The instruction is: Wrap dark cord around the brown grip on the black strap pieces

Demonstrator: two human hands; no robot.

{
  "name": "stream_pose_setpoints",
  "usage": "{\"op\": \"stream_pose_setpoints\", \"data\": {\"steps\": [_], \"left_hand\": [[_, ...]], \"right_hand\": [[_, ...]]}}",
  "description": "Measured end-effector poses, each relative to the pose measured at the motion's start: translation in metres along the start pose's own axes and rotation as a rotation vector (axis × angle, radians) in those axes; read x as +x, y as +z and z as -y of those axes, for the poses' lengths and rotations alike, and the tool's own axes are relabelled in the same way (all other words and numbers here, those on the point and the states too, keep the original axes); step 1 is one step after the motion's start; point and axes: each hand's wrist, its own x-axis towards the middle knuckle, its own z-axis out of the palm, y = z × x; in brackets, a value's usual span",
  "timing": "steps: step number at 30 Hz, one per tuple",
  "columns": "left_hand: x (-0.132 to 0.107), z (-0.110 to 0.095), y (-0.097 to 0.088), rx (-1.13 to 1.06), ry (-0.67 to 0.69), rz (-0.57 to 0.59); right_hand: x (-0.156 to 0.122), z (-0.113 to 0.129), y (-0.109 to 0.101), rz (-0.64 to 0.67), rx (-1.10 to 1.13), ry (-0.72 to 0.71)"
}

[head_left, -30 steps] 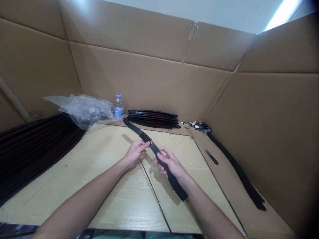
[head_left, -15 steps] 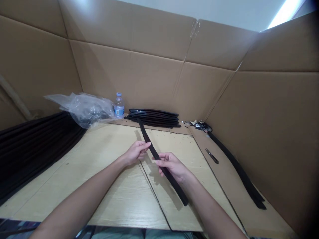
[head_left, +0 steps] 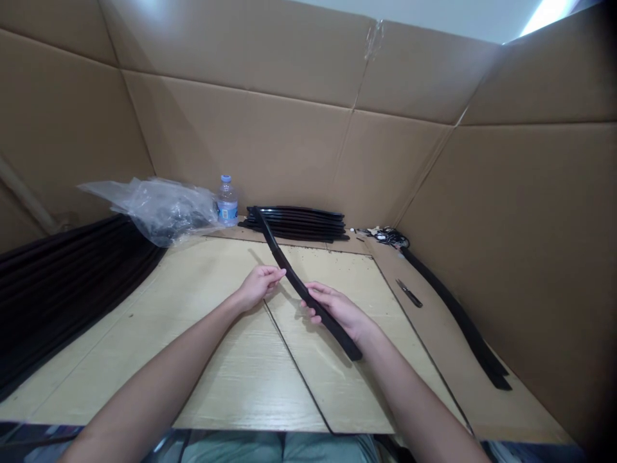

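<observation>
A long, slightly curved black strip (head_left: 296, 283) slants above the table, its far end in front of a stack of similar black strips (head_left: 299, 224). Wrapped round its nearer half is my right hand (head_left: 337, 308), thumb on the upper side and fingertips showing beneath. My left hand (head_left: 260, 286) is closed in a pinch at the strip's left edge, near its middle. Whether those fingertips also hold something thin cannot be made out. A step or seam crosses the strip a little beyond the left hand.
Crumpled clear plastic bags (head_left: 164, 209) and a water bottle (head_left: 227, 201) stand at the back left. Dark long strips (head_left: 72, 276) cover the left side. On the right lie a small knife (head_left: 409, 293), more black strips (head_left: 457, 315) and a tangled pile (head_left: 385, 236). Cardboard walls (head_left: 241, 135) surround the table (head_left: 231, 373).
The strip's near end has risen and its far end now reaches higher before the stack. My right hand's grip has shifted round the strip; the left thumb has drawn back to its edge.
</observation>
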Motion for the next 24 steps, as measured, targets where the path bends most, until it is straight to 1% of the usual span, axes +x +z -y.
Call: {"op": "stream_pose_setpoints", "data": {"steps": [3, 6, 8, 11, 13, 15, 17, 18, 20, 22, 24], "left_hand": [[0.0, 0.003, 0.001, 0.005, -0.019, 0.036], [-0.002, 0.004, 0.005, -0.014, -0.024, 0.023], [-0.002, 0.004, 0.008, -0.044, -0.026, 0.019], [-0.002, 0.004, 0.01, -0.094, -0.047, 0.039], [-0.002, 0.004, 0.009, -0.12, -0.069, 0.037], [-0.001, 0.005, 0.008, -0.148, -0.089, 0.018], [0.0, 0.006, 0.007, -0.176, -0.1, -0.013], [0.0, 0.007, 0.006, -0.188, -0.101, -0.028], [0.001, 0.008, 0.005, -0.206, -0.099, -0.053], [0.002, 0.009, 0.005, -0.216, -0.101, -0.069], [0.002, 0.009, 0.005, -0.219, -0.101, -0.081]], "right_hand": [[0.005, -0.006, 0.0, -0.081, -0.03, -0.014], [0.007, -0.013, 0.0, -0.184, -0.131, -0.061], [0.007, -0.016, 0.0, -0.184, -0.209, -0.103], [0.008, -0.018, 0.002, -0.119, -0.298, -0.174], [0.01, -0.019, 0.002, -0.134, -0.377, -0.243], [0.013, -0.019, 0.002, -0.233, -0.485, -0.375], [0.014, -0.017, 0.001, -0.386, -0.552, -0.539], [0.013, -0.014, 0.0, -0.458, -0.562, -0.598], [0.009, -0.008, -0.001, -0.544, -0.571, -0.629], [0.003, -0.002, -0.001, -0.554, -0.635, -0.632], [-0.003, 0.003, 0.001, -0.481, -0.754, -0.692]]}}
